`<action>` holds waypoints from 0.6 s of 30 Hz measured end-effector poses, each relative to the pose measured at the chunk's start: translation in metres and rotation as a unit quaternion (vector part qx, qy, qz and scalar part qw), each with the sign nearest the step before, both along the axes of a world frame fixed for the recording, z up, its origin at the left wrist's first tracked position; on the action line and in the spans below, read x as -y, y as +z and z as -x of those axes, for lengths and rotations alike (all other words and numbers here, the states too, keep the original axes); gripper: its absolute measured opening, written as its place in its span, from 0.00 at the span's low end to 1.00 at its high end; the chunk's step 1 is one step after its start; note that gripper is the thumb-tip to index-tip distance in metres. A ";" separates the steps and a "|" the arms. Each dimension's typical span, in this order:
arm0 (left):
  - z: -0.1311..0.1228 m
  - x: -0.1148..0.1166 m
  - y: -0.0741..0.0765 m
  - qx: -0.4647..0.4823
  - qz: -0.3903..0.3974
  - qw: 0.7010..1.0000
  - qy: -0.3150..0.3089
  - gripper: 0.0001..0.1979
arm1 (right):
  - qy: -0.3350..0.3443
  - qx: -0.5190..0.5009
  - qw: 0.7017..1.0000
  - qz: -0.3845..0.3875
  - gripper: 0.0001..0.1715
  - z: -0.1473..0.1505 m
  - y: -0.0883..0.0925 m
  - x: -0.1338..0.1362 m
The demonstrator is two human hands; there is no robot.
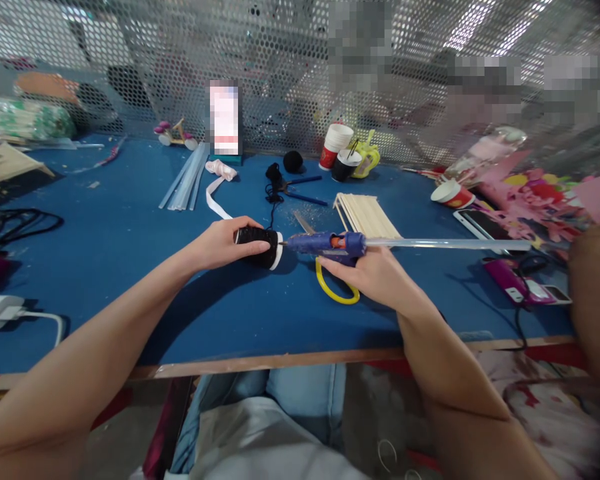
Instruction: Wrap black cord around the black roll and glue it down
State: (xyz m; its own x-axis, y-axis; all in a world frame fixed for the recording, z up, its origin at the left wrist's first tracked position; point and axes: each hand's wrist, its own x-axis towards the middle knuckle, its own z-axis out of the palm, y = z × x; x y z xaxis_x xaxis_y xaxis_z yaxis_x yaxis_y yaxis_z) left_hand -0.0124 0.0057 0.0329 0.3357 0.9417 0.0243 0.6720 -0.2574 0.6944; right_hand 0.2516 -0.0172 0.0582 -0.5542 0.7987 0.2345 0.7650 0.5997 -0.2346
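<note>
My left hand (pixel 220 245) is wrapped round a small cup (pixel 261 236) covered in black yarn, lying on its side with its white rim facing right. From it a black strand runs back to a tangle of yarn (pixel 274 190). My right hand (pixel 373 275) grips a blue glue gun (pixel 310 243), and a long clear glue stick (pixel 455 244) juts from its rear. The nozzle points left at the cup's rim, touching or nearly so. Beneath the gun, scissors (pixel 327 288) with a yellow handle lie partly hidden by my right hand.
Behind stand paper cups (pixel 337 137), a black ball (pixel 293 161), blue-handled pliers (pixel 305 200) and wooden sticks (pixel 367 212). Spare glue sticks (pixel 185 179) and white ribbon (pixel 222 169) lie back left. A phone (pixel 480 227) and purple power strip (pixel 513 280) sit right, beside another person's arm (pixel 595 300).
</note>
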 end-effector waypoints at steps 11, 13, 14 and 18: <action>0.002 0.001 0.003 -0.006 0.000 0.999 -0.039 0.27 | -0.001 -0.025 1.000 0.009 0.14 -0.001 -0.003 -0.004; 0.003 0.001 0.003 -0.008 0.003 0.999 -0.042 0.27 | 0.005 -0.019 1.000 0.009 0.14 -0.002 -0.003 -0.004; 0.003 0.001 0.003 -0.011 0.003 0.999 -0.043 0.27 | 0.009 -0.019 1.000 0.013 0.15 -0.002 -0.003 -0.004; 0.004 0.000 0.002 -0.020 0.000 0.999 -0.041 0.27 | 0.013 -0.033 0.999 0.033 0.14 -0.004 0.000 -0.001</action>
State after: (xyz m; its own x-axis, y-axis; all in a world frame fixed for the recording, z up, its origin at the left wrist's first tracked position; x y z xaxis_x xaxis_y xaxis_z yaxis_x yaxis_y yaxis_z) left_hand -0.0163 0.0062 0.0349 0.4126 0.9109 0.0096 0.6759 -0.3132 0.6672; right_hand 0.2553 -0.0161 0.0586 -0.5599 0.7993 0.2183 0.7308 0.6005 -0.3244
